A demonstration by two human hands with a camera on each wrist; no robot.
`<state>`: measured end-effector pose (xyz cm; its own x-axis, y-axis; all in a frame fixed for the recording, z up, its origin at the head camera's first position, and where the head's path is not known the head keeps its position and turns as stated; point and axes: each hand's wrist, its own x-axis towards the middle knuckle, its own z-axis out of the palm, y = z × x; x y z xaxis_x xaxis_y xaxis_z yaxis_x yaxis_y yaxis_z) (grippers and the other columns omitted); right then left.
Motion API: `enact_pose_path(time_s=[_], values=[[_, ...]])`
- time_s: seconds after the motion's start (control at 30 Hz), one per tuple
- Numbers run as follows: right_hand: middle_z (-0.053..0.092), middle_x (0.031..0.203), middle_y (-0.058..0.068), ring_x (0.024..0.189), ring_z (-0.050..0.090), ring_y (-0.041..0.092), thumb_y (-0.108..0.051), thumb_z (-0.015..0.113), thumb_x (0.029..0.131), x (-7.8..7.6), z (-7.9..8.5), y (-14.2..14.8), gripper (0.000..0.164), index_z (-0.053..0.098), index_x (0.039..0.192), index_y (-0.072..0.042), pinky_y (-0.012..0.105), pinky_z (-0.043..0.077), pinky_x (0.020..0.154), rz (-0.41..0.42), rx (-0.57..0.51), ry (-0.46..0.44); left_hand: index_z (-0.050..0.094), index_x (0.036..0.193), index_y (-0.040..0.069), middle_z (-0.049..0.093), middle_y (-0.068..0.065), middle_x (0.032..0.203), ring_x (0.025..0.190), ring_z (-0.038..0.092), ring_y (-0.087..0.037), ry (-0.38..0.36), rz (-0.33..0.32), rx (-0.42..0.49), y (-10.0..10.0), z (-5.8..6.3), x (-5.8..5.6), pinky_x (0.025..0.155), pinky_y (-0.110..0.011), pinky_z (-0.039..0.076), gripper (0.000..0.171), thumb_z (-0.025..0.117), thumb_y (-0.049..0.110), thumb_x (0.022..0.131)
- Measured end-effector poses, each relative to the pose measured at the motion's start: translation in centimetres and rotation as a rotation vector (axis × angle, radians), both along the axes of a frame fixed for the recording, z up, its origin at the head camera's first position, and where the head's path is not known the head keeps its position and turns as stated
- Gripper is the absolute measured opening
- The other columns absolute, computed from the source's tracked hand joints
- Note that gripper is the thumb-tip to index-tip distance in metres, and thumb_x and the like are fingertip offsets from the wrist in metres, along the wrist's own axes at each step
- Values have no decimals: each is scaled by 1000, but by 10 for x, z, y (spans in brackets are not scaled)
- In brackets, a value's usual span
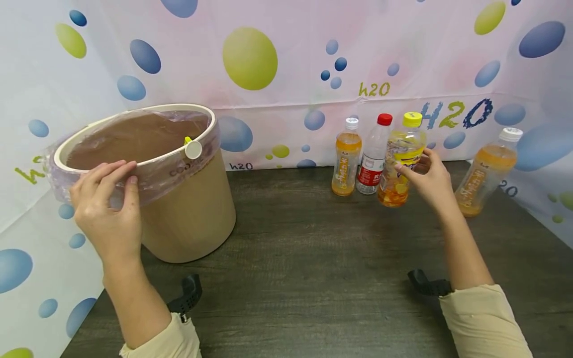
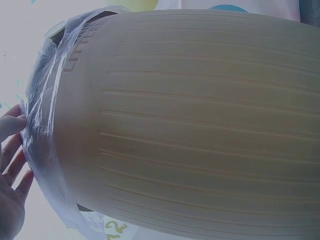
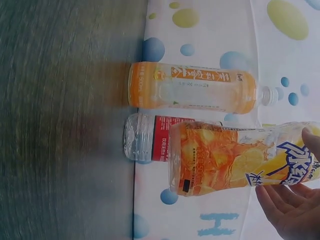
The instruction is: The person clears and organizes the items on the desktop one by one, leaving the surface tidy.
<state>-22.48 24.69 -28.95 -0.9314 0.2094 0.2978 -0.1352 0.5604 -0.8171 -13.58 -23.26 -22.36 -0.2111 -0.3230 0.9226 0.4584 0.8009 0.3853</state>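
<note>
At the left of the head view stands a beige trash can [image 1: 192, 214], lined with a clear purple-tinted bag [image 1: 156, 181] folded over its rim. My left hand [image 1: 107, 204] holds the bag-covered rim, fingers on top and thumb outside. In the left wrist view, the fingers [image 2: 16, 167] meet the bag's edge. My right hand [image 1: 427, 176] grips a yellow-capped drink bottle [image 1: 396, 191], thumb on one side and fingers on the other. The right wrist view shows this bottle [image 3: 220, 157] held raised above the table, with orange on its label.
Behind the held bottle stand an orange-labelled bottle [image 1: 345, 164] with a white cap and a clear red-capped bottle [image 1: 370, 171]. Another white-capped orange bottle [image 1: 485, 174] stands right of my right forearm. A patterned sheet [image 1: 286, 59] backs the dark wooden table [image 1: 304, 278].
</note>
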Motion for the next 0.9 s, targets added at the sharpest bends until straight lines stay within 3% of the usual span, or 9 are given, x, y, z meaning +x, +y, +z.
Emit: enact_pose_path(time_s=[0.9], values=[[40, 131, 26, 118, 39, 41, -37, 62, 86, 0, 1, -33, 78, 23, 142, 1, 55, 34, 92, 168, -58, 8, 72, 90, -3, 67, -14, 96, 103, 53, -24, -7, 3, -9, -5, -4, -3, 99, -31, 29, 11, 66, -1, 81]])
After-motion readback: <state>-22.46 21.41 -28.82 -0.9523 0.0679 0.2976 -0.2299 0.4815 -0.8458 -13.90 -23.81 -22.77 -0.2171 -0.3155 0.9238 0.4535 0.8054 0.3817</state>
